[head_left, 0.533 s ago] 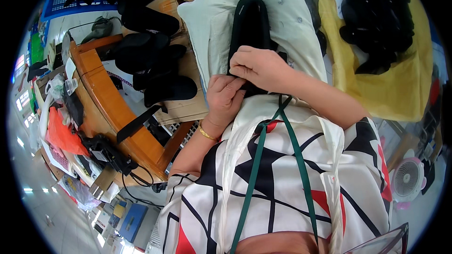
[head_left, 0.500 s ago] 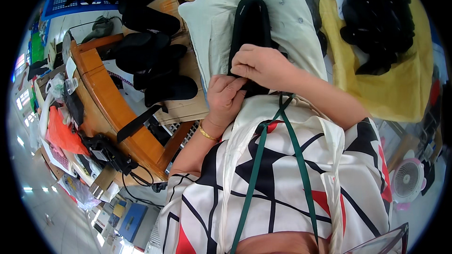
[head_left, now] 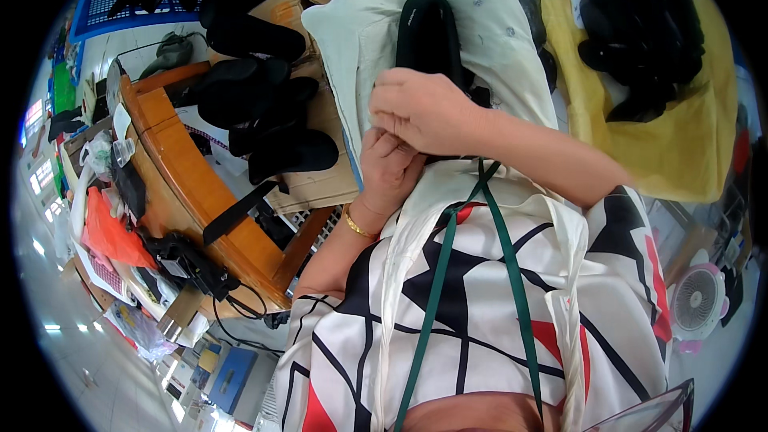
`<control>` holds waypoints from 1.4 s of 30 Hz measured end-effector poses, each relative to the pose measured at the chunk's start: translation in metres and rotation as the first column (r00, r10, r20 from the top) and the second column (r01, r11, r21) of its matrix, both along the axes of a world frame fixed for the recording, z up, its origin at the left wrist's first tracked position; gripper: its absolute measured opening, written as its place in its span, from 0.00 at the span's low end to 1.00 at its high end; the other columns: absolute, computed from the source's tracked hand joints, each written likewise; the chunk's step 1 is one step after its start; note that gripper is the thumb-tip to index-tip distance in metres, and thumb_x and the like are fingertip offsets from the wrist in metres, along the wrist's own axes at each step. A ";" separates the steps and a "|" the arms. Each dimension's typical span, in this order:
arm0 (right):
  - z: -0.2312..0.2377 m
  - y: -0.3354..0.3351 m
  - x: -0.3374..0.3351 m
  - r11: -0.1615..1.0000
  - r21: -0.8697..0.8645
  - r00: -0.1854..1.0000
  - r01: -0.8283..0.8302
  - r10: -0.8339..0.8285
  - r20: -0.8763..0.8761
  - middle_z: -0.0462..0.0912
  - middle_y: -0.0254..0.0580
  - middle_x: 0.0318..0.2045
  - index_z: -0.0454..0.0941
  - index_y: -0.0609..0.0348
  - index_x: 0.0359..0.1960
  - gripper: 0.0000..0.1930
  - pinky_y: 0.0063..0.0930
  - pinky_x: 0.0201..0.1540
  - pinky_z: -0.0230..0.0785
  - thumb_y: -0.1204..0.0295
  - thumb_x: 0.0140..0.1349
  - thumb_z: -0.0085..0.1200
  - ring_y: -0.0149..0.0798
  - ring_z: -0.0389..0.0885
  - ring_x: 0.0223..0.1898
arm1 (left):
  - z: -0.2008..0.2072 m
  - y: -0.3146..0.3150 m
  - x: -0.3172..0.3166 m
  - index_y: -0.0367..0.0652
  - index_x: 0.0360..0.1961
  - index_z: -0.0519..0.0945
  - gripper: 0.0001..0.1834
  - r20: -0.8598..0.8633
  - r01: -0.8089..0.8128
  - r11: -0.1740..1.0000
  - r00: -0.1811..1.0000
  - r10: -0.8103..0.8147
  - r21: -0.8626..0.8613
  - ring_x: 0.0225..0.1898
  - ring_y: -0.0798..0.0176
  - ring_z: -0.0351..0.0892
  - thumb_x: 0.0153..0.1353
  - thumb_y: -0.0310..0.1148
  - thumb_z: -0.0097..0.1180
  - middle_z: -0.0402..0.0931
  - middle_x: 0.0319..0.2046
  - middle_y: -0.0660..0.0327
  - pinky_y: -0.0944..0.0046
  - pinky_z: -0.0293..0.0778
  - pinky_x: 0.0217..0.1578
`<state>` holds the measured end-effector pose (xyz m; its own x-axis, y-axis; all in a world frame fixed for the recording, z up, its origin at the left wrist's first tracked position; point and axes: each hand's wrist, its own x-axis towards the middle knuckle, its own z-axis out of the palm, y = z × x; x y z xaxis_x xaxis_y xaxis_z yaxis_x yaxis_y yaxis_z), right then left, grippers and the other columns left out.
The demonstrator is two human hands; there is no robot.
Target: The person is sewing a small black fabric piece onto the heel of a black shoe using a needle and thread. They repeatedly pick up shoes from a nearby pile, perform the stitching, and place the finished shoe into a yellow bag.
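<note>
On a pale cloth over my lap lies a long black shoe-shaped piece (head_left: 428,36), its rounded end pointing away from me and small light lettering near that end. My right hand (head_left: 424,112) is closed over its near part, the fingers curled inward; what they pinch is hidden. Just below, my left hand (head_left: 392,164) is bent closed at the near left edge of the piece, its fingertips meeting the underside of the right hand. The pale cloth (head_left: 364,40) spreads under the piece and to both sides.
Several black shoe-shaped pieces (head_left: 292,156) lie on a cardboard box (head_left: 320,188) at the left, beside a wooden chair (head_left: 188,168). More black pieces (head_left: 640,40) rest on yellow cloth (head_left: 672,160) at the right. A small fan (head_left: 696,302) stands at the lower right.
My right hand has moved a little left and now covers more of my left fingertips. My left hand has shifted slightly right and stays closed. The black piece has barely moved.
</note>
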<state>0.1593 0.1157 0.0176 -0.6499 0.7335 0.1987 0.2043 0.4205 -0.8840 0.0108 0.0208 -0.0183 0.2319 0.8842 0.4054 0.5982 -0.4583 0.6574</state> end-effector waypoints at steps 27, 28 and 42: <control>0.011 0.019 0.006 0.295 -0.926 0.814 -0.233 -0.461 -0.352 0.65 0.25 0.20 0.73 0.58 0.35 0.12 0.17 0.19 0.47 0.63 0.73 0.52 0.19 0.56 0.19 | 0.023 0.009 -0.022 0.41 0.39 0.84 0.17 0.186 0.111 0.896 0.982 -0.032 -0.430 0.35 0.53 0.76 0.45 0.20 0.65 0.77 0.32 0.57 0.59 0.72 0.35; 0.010 0.019 0.006 0.290 -0.929 0.808 -0.231 -0.474 -0.349 0.65 0.25 0.19 0.73 0.58 0.35 0.12 0.17 0.19 0.47 0.63 0.73 0.52 0.19 0.56 0.19 | 0.024 0.009 -0.022 0.41 0.39 0.84 0.17 0.168 0.105 0.904 0.985 -0.038 -0.415 0.34 0.53 0.76 0.44 0.20 0.65 0.77 0.31 0.57 0.59 0.72 0.35; 0.014 0.008 0.019 0.489 -0.851 0.876 -0.192 -0.305 -0.373 0.66 0.23 0.25 0.71 0.57 0.37 0.11 0.14 0.20 0.52 0.63 0.76 0.48 0.17 0.59 0.21 | 0.026 0.001 -0.019 0.41 0.40 0.85 0.21 -0.001 0.053 0.977 0.999 -0.055 -0.206 0.29 0.53 0.75 0.39 0.20 0.66 0.76 0.28 0.59 0.58 0.71 0.30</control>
<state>0.1788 0.1239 0.0319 -0.6224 0.7194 -0.3084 -0.2927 -0.5793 -0.7607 -0.0083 0.0221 0.0075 0.2837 0.9347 0.2142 0.5809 -0.3452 0.7372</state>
